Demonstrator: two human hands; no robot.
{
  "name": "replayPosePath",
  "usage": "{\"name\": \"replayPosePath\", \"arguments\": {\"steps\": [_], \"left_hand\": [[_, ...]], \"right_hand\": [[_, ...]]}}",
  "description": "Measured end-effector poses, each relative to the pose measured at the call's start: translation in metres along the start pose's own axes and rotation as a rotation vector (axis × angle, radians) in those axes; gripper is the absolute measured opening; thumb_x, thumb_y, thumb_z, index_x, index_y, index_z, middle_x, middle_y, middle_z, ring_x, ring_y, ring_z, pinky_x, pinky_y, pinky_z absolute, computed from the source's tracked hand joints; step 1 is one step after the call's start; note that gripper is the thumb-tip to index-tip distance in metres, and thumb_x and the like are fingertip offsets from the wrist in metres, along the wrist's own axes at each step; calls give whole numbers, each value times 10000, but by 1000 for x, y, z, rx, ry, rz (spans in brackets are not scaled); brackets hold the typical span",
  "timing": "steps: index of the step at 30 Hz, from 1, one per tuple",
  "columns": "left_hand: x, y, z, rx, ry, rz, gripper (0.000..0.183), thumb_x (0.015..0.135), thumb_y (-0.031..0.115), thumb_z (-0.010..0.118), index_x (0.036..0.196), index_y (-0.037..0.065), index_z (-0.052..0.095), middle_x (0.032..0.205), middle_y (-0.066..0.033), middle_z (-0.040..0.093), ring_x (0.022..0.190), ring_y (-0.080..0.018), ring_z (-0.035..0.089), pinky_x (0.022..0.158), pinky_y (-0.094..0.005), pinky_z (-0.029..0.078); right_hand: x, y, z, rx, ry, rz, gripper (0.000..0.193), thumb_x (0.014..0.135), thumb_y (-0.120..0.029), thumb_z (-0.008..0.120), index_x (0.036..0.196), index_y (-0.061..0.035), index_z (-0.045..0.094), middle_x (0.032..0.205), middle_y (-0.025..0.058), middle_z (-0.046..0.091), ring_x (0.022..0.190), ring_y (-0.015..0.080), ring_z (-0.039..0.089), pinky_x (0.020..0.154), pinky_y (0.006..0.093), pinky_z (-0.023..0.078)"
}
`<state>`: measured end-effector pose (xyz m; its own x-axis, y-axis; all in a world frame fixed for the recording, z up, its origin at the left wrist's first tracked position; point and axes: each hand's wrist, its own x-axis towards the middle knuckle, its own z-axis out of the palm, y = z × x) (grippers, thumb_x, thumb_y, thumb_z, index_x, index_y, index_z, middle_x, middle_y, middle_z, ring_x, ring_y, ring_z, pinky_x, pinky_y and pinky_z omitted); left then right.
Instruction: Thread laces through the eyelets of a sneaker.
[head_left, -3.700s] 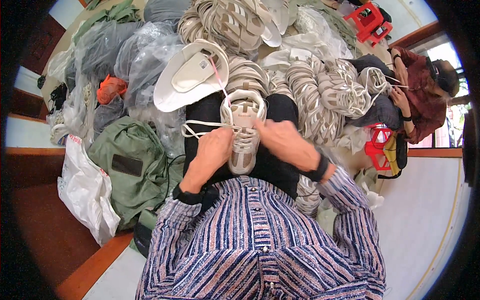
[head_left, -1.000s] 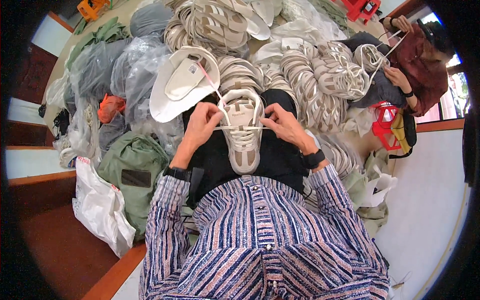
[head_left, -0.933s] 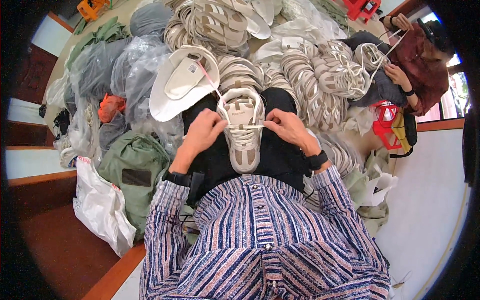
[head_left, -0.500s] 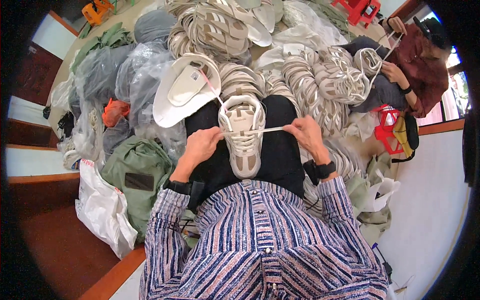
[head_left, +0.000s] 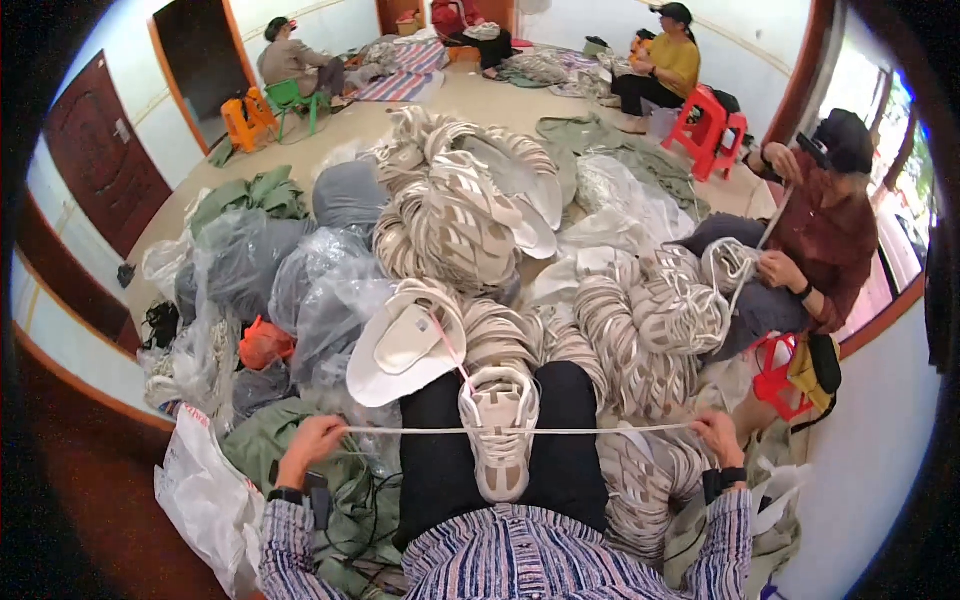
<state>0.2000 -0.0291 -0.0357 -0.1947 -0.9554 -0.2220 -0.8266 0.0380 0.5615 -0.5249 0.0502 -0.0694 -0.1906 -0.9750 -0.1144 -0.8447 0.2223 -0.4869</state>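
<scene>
A beige and white shoe upper [head_left: 500, 445] rests between my thighs, its toe toward me. A pale flat shoelace [head_left: 610, 431] runs through its eyelets and stretches taut out to both sides. My left hand [head_left: 318, 438] pinches one end, out past my left thigh. The other end is pinched in my right hand [head_left: 716, 436], beyond my right thigh. Pink tape or cord [head_left: 450, 348] leads from the upper's top to a white sole-shaped piece [head_left: 405, 340] lying just beyond it. Lacing lower on the upper crosses in several rows.
Bundles of stacked shoe uppers [head_left: 450, 215] lie ahead and to the right. Clear plastic bags [head_left: 330, 270], a green sack [head_left: 270, 445] and a white bag [head_left: 205, 500] are at left. A co-worker [head_left: 825, 230] pulls a lace at right; others sit farther back near red stools [head_left: 705, 130].
My hands have moved far apart, drawing the lace out long on both sides of the upper. The view has tilted up, showing more of the room and seated people.
</scene>
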Motion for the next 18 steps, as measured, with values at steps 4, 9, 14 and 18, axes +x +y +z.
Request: {"name": "replayPosePath", "arguments": {"steps": [4, 9, 14, 18], "left_hand": [[-36, -68, -17, 123, 99, -134, 184, 795, 194, 570, 774, 15, 608, 673, -191, 564, 639, -371, 560, 565, -414, 415], [-74, -106, -23, 164, 135, -378, 197, 788, 185, 574, 777, -5, 625, 678, -191, 593, 672, -381, 573, 589, -435, 433], [-105, -149, -17, 472, 233, -413, 205, 766, 196, 609, 803, 0, 654, 781, -222, 603, 781, -397, 573, 657, -479, 439], [-129, -167, -21, 609, 160, -586, 253, 748, 218, 629, 805, -29, 632, 748, -228, 593, 716, -404, 568, 647, -474, 442]], "right_hand": [[-11, 55, -17, -240, 33, 35, 244, 739, -274, 630, 716, -33, 664, 625, 157, 612, 592, 290, 608, 575, 371, 456], [-32, 67, -34, -289, 62, 187, 223, 725, -284, 647, 783, -72, 682, 751, 176, 629, 743, 357, 605, 658, 434, 474], [-68, 84, -46, -251, 143, 284, 205, 723, -223, 645, 795, -34, 676, 721, 186, 621, 716, 357, 597, 668, 439, 460], [-68, 89, -37, -645, 308, -11, 166, 709, -185, 628, 766, -42, 690, 687, 182, 616, 680, 359, 597, 661, 453, 478]]}}
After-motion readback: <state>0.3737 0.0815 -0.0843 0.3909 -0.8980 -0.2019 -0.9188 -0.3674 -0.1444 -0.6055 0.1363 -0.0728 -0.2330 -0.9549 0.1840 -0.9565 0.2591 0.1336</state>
